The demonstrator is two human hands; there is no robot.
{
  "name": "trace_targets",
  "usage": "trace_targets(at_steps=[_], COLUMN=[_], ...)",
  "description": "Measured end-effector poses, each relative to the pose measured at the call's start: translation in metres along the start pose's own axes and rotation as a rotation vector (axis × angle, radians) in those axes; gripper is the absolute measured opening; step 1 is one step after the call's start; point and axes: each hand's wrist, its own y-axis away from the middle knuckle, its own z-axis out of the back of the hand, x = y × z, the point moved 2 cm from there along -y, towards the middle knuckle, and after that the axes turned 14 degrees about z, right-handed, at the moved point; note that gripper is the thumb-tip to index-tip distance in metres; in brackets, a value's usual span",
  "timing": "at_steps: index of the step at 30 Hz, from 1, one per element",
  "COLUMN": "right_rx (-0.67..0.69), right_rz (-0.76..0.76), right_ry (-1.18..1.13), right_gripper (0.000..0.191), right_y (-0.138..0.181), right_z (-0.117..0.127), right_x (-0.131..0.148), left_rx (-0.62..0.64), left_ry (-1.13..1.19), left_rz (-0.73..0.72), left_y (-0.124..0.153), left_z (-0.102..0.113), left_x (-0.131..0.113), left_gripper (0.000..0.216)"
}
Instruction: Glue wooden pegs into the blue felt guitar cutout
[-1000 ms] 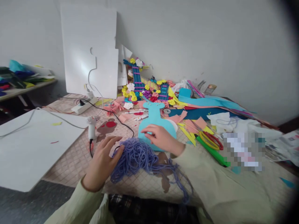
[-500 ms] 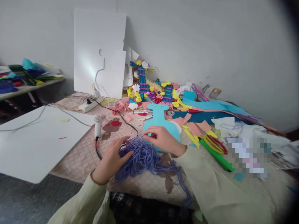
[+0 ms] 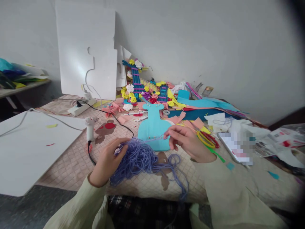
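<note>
A tangled heap of purple-blue yarn point(image 3: 137, 162) lies at the table's near edge, loose loops trailing off to its right. My left hand point(image 3: 111, 157) is curled around the heap's left side, thumb and fingers closed on the yarn. With thumb and fingers pinched, my right hand point(image 3: 186, 141) holds a strand drawn out to the right from the heap. Behind the yarn lies a light-blue guitar-shaped cutout point(image 3: 153, 122) with a row of small pale pegs across its lower part. The right hand is just over its lower right edge.
A white glue gun point(image 3: 90, 128) with a black cord stands left of the yarn, near a power strip point(image 3: 81, 107) and a white board point(image 3: 35, 152). Scissors point(image 3: 207, 140) and a phone point(image 3: 234, 149) lie right. Paper flowers point(image 3: 131, 97) and small paper guitars point(image 3: 136, 79) are heaped behind.
My right hand has moved right, away from the heap, pulling a yarn strand taut. The left hand stays at the heap. The camera view has shifted to the right.
</note>
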Motion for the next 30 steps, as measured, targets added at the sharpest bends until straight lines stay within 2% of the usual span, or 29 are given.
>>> trace_targets(at_steps=[7,17,21,25,27,30], right_rx=[-0.285,-0.537,-0.536,-0.523,-0.474,-0.417], right_rz=[0.058,0.062,0.042,0.023,-0.012,-0.041], right_ry=[-0.094,-0.092,-0.049,0.0,0.065,0.148], right_gripper=[0.018,0.016,0.019,0.019,0.019,0.022], right_y=[0.027,0.064,0.073,0.083,0.089,0.095], right_z=[0.032,0.072,0.074,0.068,0.064,0.058], right_x=[0.007,0.023,0.022,0.014,0.009,0.003], left_rx=[-0.075,-0.14,-0.153,-0.162,-0.169,-0.271], left_ry=[-0.062,-0.04,0.001,0.129,0.225,0.488], left_rz=[0.036,-0.037,-0.008,0.142,0.209,0.273], left_y=[0.0,-0.001,0.0,0.003,0.003,0.001], left_z=[0.008,0.009,0.009,0.014,0.018,0.022], left_x=[0.005,0.013,0.013,0.009,0.007,0.009], left_gripper=[0.026,0.017,0.016,0.017,0.016,0.01])
